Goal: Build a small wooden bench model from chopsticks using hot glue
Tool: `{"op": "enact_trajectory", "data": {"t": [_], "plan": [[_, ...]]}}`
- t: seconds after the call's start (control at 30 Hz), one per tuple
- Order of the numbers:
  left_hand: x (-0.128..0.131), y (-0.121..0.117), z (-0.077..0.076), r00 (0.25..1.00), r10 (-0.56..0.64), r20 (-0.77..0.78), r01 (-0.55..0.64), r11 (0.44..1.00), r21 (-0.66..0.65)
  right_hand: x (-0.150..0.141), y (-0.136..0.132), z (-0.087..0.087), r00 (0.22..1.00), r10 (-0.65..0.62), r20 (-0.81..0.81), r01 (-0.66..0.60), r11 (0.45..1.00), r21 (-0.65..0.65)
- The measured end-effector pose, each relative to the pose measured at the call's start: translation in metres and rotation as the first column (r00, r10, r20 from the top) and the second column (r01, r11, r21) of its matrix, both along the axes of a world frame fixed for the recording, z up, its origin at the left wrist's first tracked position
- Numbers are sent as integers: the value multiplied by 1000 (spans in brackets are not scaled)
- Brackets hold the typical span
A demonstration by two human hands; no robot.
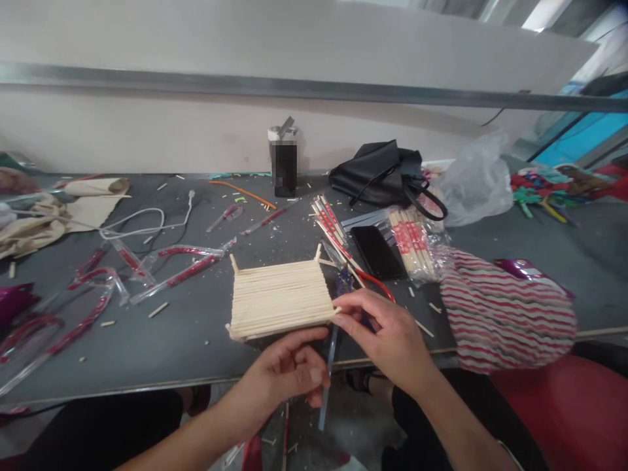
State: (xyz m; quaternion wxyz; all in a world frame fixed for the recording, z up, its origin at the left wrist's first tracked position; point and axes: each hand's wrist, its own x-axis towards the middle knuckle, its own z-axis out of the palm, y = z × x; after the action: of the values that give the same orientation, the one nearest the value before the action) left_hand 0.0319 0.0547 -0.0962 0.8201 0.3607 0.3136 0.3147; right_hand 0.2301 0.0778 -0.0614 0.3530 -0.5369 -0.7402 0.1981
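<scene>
A rectangular panel of pale wooden sticks (pixel 282 294) laid side by side rests near the table's front edge, with short sticks standing up at its far corners. At the near right corner, my right hand (pixel 387 333) is closed, thumb and forefinger pinching a short wooden stick (pixel 337 311). My left hand (pixel 297 369) is in front of the panel, forefinger stretched along its near edge, the other fingers loosely curled; nothing shows in it. Partly behind my right hand lies a bluish glue gun (pixel 345 281). A translucent glue stick (pixel 328 386) slants down over the table edge between my hands.
Bundles of wooden sticks (pixel 415 242), a black phone (pixel 377 252) and a striped cloth (pixel 510 311) lie to the right. A black bag (pixel 377 173) and a dark bottle (pixel 284 163) stand behind. Plastic wrappers (pixel 181 271) and a white cable (pixel 147 222) spread left.
</scene>
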Motion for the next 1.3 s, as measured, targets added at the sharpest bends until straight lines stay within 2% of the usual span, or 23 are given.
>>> {"op": "enact_trajectory", "data": {"t": [0.1,0.17,0.2,0.27,0.33,0.37,0.4,0.47,0.53,0.57,0.6,0.63,0.7,0.87,1.07,1.2,1.3], "plan": [[-5,-2,2,997,-64,-50,65,998,26,6,-2,3,999,-36,-1,36,999,-31],[-15,-1,10,970,-173,-172,196,972,128,10,-2,5,998,-51,26,53,997,-61],[-22,0,17,935,-226,-274,287,935,208,11,-1,6,997,-53,54,57,996,-75],[-42,3,32,803,-262,-535,491,800,345,11,0,6,991,-44,127,57,993,-99],[-65,7,46,694,-325,-643,659,647,384,10,1,5,981,-21,193,45,992,-121],[-77,9,51,662,-309,-683,683,625,379,9,1,4,977,-4,212,33,991,-131],[-88,11,55,646,-255,-719,670,641,375,7,2,3,976,10,218,20,991,-136],[-107,15,56,634,-168,-755,584,744,324,4,3,1,975,29,219,1,991,-134],[-119,18,50,646,-88,-759,408,879,246,1,4,0,974,30,225,-3,992,-123],[-121,20,46,659,-11,-752,300,921,249,0,5,-1,973,29,231,-1,993,-118],[-122,21,42,669,71,-740,203,940,274,-1,6,-2,971,27,237,0,994,-113],[-122,22,38,677,141,-723,132,942,307,-2,6,-2,970,27,241,-1,994,-110],[-118,24,32,691,203,-694,72,936,346,-5,8,-4,970,35,242,-9,994,-106],[-113,26,27,692,228,-685,63,926,372,-18,11,-9,976,38,215,-25,998,-62],[-119,33,15,714,303,-632,-28,914,405,-31,19,-11,979,3,205,-2,1000,-9],[-123,35,21,695,288,-659,0,916,400,-25,21,0,982,7,189,3,999,-54],[-128,34,31,636,361,-683,-48,901,431,-19,18,9,988,-16,153,22,999,-42]]}}
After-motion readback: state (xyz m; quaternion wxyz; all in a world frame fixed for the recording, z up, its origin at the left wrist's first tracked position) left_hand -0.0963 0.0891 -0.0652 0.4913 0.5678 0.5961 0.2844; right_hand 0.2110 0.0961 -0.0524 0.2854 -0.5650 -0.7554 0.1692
